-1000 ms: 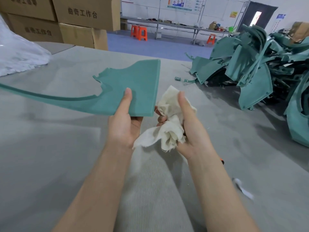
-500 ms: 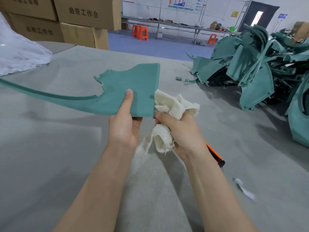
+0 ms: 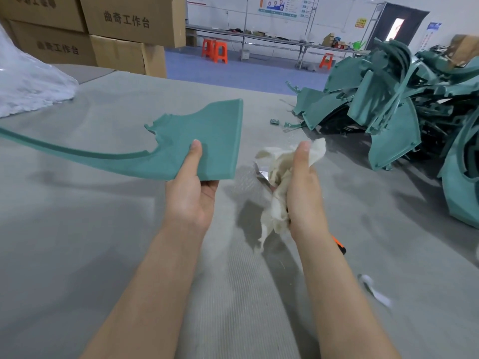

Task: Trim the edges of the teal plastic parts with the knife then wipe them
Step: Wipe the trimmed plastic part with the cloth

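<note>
My left hand (image 3: 190, 193) holds a flat teal plastic part (image 3: 181, 149) by its near right corner, thumb on top, above the grey table (image 3: 77, 229). The part's long thin arm runs off to the left. My right hand (image 3: 302, 193) grips a crumpled white cloth (image 3: 278, 177), held a short way right of the part and apart from it. The knife lies on the table under my right hand: its silver blade (image 3: 261, 174) shows beside the cloth and its orange handle end (image 3: 339, 244) shows behind my wrist.
A big pile of teal plastic parts (image 3: 394, 112) fills the table's right side. Stacked cardboard boxes (image 3: 108, 29) stand at the back left, with a clear plastic bag (image 3: 28, 86) on the left. A white scrap (image 3: 374, 291) lies near right.
My right hand has pulled the cloth away from the part's right edge and turned its thumb upward. The left hand and the part have barely moved.
</note>
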A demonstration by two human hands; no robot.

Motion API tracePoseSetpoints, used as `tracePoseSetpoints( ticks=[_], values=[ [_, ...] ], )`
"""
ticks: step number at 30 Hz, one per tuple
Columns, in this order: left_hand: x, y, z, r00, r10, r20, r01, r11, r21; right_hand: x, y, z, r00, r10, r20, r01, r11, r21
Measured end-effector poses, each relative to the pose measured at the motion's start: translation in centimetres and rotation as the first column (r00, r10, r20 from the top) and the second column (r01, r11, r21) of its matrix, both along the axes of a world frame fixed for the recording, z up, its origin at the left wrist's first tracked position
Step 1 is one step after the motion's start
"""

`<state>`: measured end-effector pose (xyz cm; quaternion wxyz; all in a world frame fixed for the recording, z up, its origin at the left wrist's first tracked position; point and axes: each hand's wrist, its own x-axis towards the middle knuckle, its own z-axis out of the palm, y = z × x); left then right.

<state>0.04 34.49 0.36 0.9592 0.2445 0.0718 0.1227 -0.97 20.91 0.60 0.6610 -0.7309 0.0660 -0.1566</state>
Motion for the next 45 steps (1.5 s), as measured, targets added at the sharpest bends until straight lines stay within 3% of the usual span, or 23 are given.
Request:
tracePoseSetpoints(
  ticks=[2, 5, 7, 8, 10, 14, 18, 19, 21, 23, 26, 28, 30, 33, 36, 38, 39, 40, 42, 44, 45],
  values=[
    [-0.1, -0.1, 0.1, 1.0, -0.009, -0.004, 0.009, 1.0, 0.016, -0.5, 0.8, 0.2, 0.988, 0.002, 0.151, -0.001, 1.0, -0.002],
    [-0.1, -0.5, -0.2, 0.998, -0.066, -0.024, 0.068, 0.994, 0.088, -1.5, 3.3, -0.3, 0.895, 0.18, 0.409, -0.07, 0.961, -0.269],
    [0.0, -0.6, -0.2, 0.987, -0.158, -0.035, 0.162, 0.97, 0.18, -1.8, 4.6, -1.1, 0.85, 0.337, 0.405, -0.128, 0.878, -0.462],
    [0.0, -0.6, -0.2, 0.979, -0.201, -0.026, 0.202, 0.956, 0.214, -1.6, 4.6, -1.2, 0.858, 0.346, 0.38, -0.147, 0.873, -0.465],
    [-0.1, -0.6, -0.3, 0.965, -0.263, -0.006, 0.256, 0.935, 0.244, -0.5, 3.5, -1.2, 0.877, 0.282, 0.39, -0.12, 0.913, -0.39],
    [-0.7, -1.3, -1.0, 0.921, -0.382, -0.072, 0.384, 0.867, 0.317, 1.4, 0.1, -0.7, 0.891, -0.003, 0.455, 0.096, 0.979, -0.181],
    [-0.7, -1.4, -1.1, 0.862, -0.499, -0.092, 0.5, 0.806, 0.316, 1.7, -0.7, -0.3, 0.909, -0.113, 0.402, 0.116, 0.993, 0.017],
    [-0.5, -1.6, -1.1, 0.875, -0.475, -0.093, 0.479, 0.824, 0.301, 1.6, -0.4, -0.3, 0.913, -0.09, 0.398, 0.103, 0.995, -0.012],
    [-0.2, -1.5, -1.0, 0.929, -0.362, -0.073, 0.367, 0.882, 0.296, 1.0, 1.5, -0.7, 0.93, 0.065, 0.362, 0.062, 0.943, -0.328],
    [0.2, -0.9, -0.9, 0.972, -0.231, -0.033, 0.228, 0.908, 0.352, -0.1, 3.7, -1.7, 0.945, 0.23, 0.231, -0.024, 0.756, -0.654],
    [0.3, 0.0, -1.0, 0.986, -0.168, -0.015, 0.156, 0.878, 0.452, -0.4, 4.5, -2.0, 0.956, 0.267, 0.125, -0.087, 0.659, -0.747],
    [0.1, 0.0, -1.0, 0.979, -0.199, -0.043, 0.193, 0.839, 0.51, 0.5, 3.6, -1.6, 0.981, 0.175, 0.08, -0.045, 0.614, -0.788],
    [-0.2, -0.3, -1.0, 0.957, -0.28, -0.072, 0.27, 0.78, 0.564, 2.0, 1.8, -1.0, 0.999, 0.01, 0.037, 0.022, 0.636, -0.771],
    [-0.5, -0.5, -1.2, 0.922, -0.377, -0.094, 0.351, 0.707, 0.614, 3.8, -1.4, -1.0, 0.996, -0.074, -0.043, 0.03, 0.775, -0.632],
    [-0.3, -0.4, -1.4, 0.918, -0.378, -0.119, 0.364, 0.688, 0.628, 3.6, -3.0, -1.0, 0.986, -0.169, 0.006, 0.158, 0.909, -0.387],
    [0.0, -0.2, -1.5, 0.93, -0.349, -0.116, 0.343, 0.71, 0.615, 3.4, -3.7, -0.6, 0.957, -0.276, 0.086, 0.286, 0.949, -0.135],
    [0.1, -0.2, -1.6, 0.94, -0.321, -0.116, 0.319, 0.709, 0.629, 3.1, -3.8, 0.0, 0.951, -0.276, 0.14, 0.271, 0.961, 0.054],
    [0.2, -0.3, -1.7, 0.948, -0.293, -0.123, 0.299, 0.69, 0.659, 2.8, -3.7, 0.6, 0.947, -0.245, 0.207, 0.188, 0.947, 0.262],
    [0.1, -0.7, -1.9, 0.954, -0.263, -0.144, 0.285, 0.648, 0.706, 2.2, -3.0, 1.5, 0.937, -0.15, 0.317, -0.073, 0.8, 0.596],
    [0.0, -1.1, -2.0, 0.95, -0.265, -0.166, 0.301, 0.631, 0.715, 1.6, -1.1, 1.7, 0.935, -0.054, 0.352, -0.219, 0.691, 0.689],
    [-0.1, -1.4, -1.9, 0.944, -0.284, -0.171, 0.318, 0.635, 0.704, 1.4, 0.0, 1.7, 0.943, -0.031, 0.331, -0.207, 0.725, 0.657]
  ],
)
